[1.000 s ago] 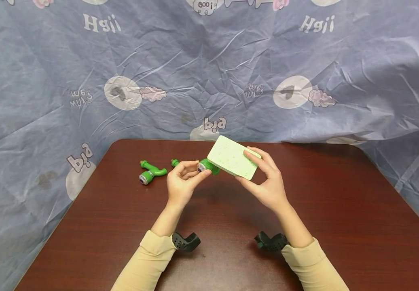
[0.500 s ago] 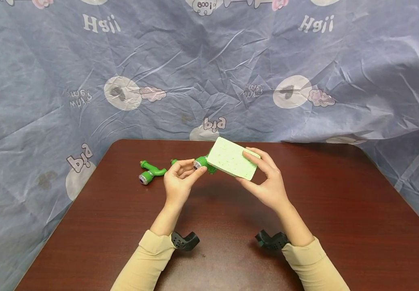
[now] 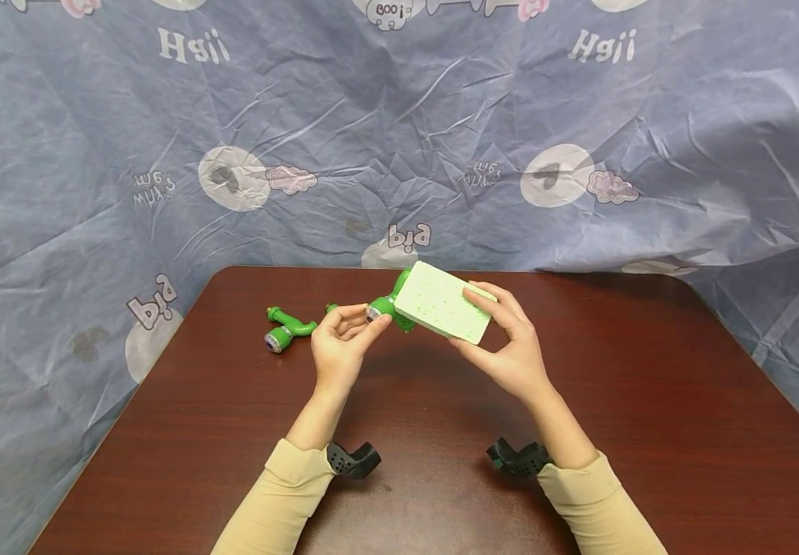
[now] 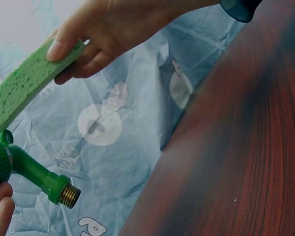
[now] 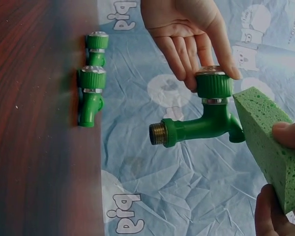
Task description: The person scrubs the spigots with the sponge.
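My left hand pinches a green faucet by its ribbed, silver-topped knob, above the table. In the right wrist view its brass threaded end points left and the spout's mouth meets the sponge. A light green sponge is gripped by my right hand, thumb on one side and fingers on the other. Seen from the head, the tilted sponge covers part of the faucet's body. The left wrist view also shows the sponge's edge right at the spout, with the brass thread facing down and right.
A second green faucet lies on the dark red-brown table left of my left hand. Another faucet is mostly hidden behind that hand. A blue printed cloth hangs behind the table.
The faucet has shifted slightly left with my left hand and turned, so more of its green body shows behind the sponge. My right hand and the sponge have barely moved.
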A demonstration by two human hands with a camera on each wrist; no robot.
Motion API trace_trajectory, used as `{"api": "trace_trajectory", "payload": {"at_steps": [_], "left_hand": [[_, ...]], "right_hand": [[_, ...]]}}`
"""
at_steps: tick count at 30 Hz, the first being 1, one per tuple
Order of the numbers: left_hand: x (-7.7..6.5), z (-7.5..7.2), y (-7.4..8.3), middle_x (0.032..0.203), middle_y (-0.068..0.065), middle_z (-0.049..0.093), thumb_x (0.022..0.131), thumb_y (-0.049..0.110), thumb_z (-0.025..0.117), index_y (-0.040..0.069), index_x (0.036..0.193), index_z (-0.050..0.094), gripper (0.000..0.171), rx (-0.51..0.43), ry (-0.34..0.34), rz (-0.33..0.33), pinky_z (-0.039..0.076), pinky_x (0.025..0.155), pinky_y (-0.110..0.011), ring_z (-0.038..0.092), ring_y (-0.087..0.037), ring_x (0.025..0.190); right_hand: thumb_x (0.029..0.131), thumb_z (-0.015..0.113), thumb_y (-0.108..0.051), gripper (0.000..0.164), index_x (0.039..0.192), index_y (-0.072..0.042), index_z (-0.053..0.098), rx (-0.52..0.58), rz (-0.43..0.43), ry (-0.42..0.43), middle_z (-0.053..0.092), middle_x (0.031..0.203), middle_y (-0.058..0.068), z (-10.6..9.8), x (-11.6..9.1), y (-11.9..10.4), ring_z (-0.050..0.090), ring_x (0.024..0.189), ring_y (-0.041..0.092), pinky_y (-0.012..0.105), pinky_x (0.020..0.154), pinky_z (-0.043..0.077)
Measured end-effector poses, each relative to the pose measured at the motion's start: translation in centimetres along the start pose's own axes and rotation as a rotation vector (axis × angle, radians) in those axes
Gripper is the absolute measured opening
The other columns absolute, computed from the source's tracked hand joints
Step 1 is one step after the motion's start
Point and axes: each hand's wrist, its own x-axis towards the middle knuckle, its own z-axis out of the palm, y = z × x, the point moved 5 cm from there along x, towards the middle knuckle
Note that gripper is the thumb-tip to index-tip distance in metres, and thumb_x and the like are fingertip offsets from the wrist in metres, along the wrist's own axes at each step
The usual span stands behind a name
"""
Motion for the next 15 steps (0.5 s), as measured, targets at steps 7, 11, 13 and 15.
{"api": "trace_trajectory", "payload": {"at_steps": [7,11,13,15], "left_hand": [[0.09,-0.34,0.0,0.086,-0.026,0.065,0.072,-0.008,0.076,-0.017,0.099,0.059,0.033,-0.06,0.055,-0.009,0.056,0.063,-0.023,0.066,-0.011,0.069],[0.13,-0.26,-0.09,0.087,-0.025,0.065,0.073,-0.007,0.075,-0.017,0.099,0.059,0.032,-0.079,0.04,-0.018,0.056,0.063,-0.023,0.066,-0.011,0.07],[0.1,-0.21,-0.12,0.087,-0.027,0.065,0.073,-0.007,0.075,-0.017,0.099,0.059,0.032,-0.074,0.032,-0.021,0.056,0.064,-0.023,0.066,-0.011,0.07],[0.08,-0.18,-0.14,0.088,-0.029,0.065,0.073,-0.007,0.075,-0.016,0.099,0.06,0.032,-0.071,0.031,-0.022,0.056,0.065,-0.023,0.066,-0.013,0.07]], "right_hand": [[0.06,0.079,0.015,0.056,0.113,0.009,0.061,-0.03,0.012,-0.037,0.054,0.122,0.023,0.33,-0.11,0.38,0.05,0.113,0.029,0.019,0.091,0.039],[0.062,0.078,0.015,0.057,0.116,0.01,0.059,0.002,0.051,-0.046,0.052,0.124,0.023,0.27,-0.2,0.67,0.049,0.113,0.022,0.016,0.084,0.041],[0.063,0.078,0.015,0.057,0.117,0.011,0.058,0.024,0.064,-0.056,0.051,0.125,0.023,0.34,-0.26,0.72,0.049,0.113,0.02,0.016,0.082,0.042],[0.064,0.078,0.014,0.057,0.117,0.01,0.059,0.021,0.071,-0.066,0.051,0.125,0.023,0.43,-0.3,0.71,0.049,0.114,0.02,0.017,0.083,0.042]]}}
